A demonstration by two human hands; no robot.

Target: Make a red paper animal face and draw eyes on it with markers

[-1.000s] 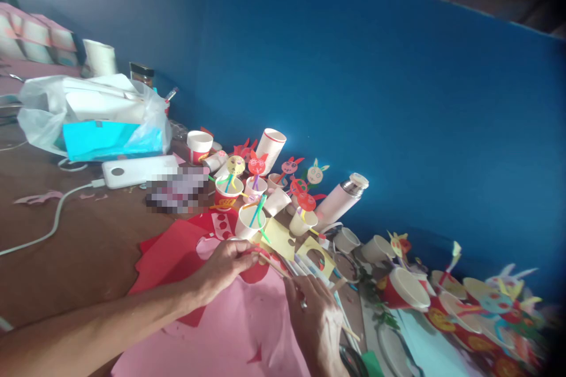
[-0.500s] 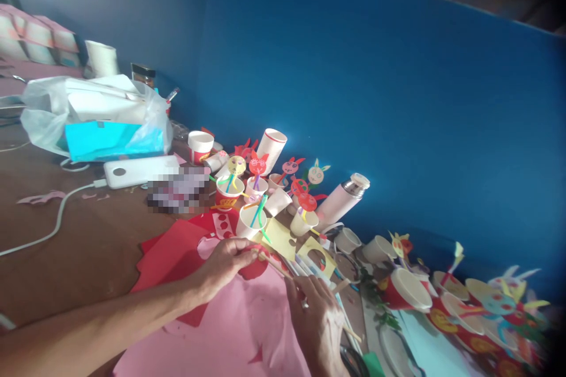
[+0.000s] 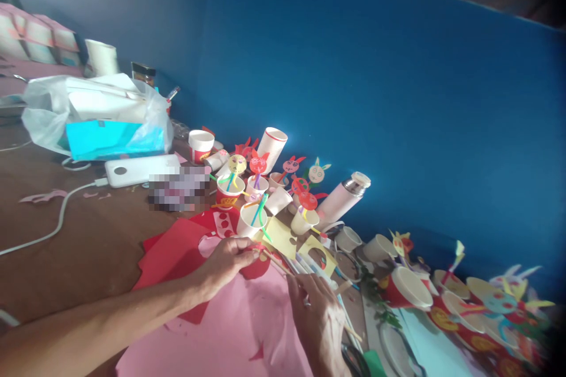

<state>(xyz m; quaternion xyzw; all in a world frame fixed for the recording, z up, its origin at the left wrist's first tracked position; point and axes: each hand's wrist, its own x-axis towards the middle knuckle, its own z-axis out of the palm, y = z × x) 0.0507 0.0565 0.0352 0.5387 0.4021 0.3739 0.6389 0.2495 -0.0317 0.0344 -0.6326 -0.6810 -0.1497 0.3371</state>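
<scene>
The left hand [image 3: 227,262] pinches a red paper circle [image 3: 256,268] against a wooden stick [image 3: 277,263], and the right hand [image 3: 316,321] pinches the stick farther along, both above pink paper [image 3: 230,336] — finished-looking paper-cup figures [image 3: 230,191] crowd the far edge of the table [image 3: 88,235].

No legible text, labels or numbers.
</scene>
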